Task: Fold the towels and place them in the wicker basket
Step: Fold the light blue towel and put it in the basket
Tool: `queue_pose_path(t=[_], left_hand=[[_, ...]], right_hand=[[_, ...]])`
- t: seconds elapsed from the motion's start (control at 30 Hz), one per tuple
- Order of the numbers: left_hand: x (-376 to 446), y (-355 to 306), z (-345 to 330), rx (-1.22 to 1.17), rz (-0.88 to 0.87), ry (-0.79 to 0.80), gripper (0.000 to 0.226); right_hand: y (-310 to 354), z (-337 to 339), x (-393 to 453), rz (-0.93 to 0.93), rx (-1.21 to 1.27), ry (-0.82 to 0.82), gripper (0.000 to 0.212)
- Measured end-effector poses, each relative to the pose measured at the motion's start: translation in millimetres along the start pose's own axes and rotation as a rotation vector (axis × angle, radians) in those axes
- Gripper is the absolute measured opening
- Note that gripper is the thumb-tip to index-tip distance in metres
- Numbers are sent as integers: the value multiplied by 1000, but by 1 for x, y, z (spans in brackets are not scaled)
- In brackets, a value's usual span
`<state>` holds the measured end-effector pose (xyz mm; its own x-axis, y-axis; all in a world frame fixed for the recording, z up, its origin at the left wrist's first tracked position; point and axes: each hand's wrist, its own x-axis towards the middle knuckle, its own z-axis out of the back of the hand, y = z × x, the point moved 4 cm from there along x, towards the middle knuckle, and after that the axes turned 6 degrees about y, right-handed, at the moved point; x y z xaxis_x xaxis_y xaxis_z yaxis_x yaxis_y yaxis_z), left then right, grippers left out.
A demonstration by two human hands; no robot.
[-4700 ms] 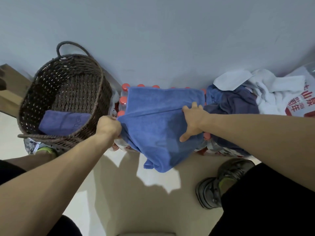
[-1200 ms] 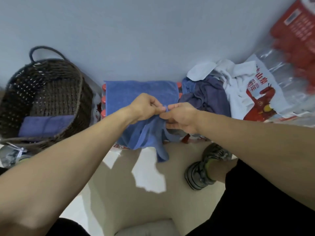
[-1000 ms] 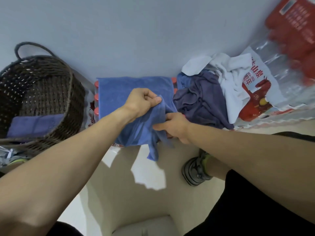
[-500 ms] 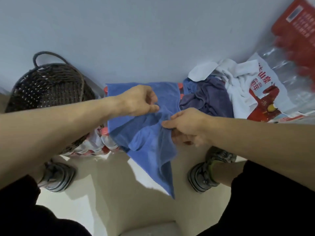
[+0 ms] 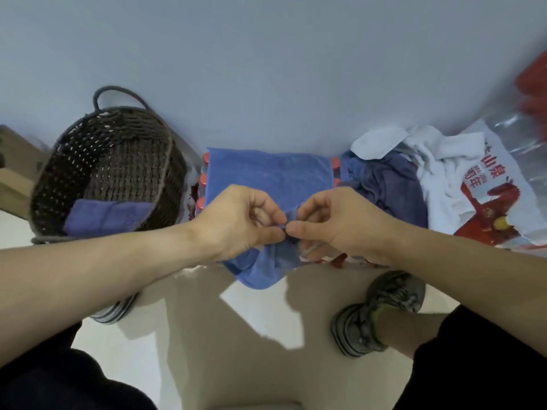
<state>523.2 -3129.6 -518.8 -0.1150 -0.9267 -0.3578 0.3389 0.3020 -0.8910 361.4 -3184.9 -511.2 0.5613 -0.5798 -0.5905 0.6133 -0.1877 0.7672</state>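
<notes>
Both hands' fingers [image 5: 276,216] pinch the blue towel [image 5: 268,174]; the plastic pack [image 5: 491,184] reads "山泉".

L hand [image 5: 239,221] & R hand [image 5: 340,223], fingertips together, both pinching blue towel [image 5: 268,176] edge beside wicker basket [image 5: 165,161].

Red-capped bottles [image 5: 203,180] stood against the grey wall [image 5: 266,69]. A red-printed plastic pack [image 5: 488,202] lay at the right, and a grey shoe [image 5: 376,312] rested on the pale floor [image 5: 236,350].
</notes>
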Motion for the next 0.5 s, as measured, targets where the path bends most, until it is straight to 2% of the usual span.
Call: queue_pose_path(t=[0.1, 0.2, 0.27, 0.33, 0.4, 0.5], left_hand=[[5, -6, 10, -7, -14, 8, 11], [10, -13, 16, -23, -48, 52, 6], [13, -15, 20, -30, -63, 20, 9], [16, -11, 24, 10, -34, 7, 18], [17, -4, 25, 92, 40, 82, 25], [16, 8, 27, 266, 147, 203, 15]], right_hand=[[12, 14, 1, 264, -365, -154, 30], [22, 13, 5, 431, -472, -172, 25], [23, 13, 10, 441, -384, -152, 10], [21, 15, 15, 414, -328, -165, 7], [18, 17, 19, 399, -344, -171, 11], [11, 18, 23, 333, -320, -68, 11]])
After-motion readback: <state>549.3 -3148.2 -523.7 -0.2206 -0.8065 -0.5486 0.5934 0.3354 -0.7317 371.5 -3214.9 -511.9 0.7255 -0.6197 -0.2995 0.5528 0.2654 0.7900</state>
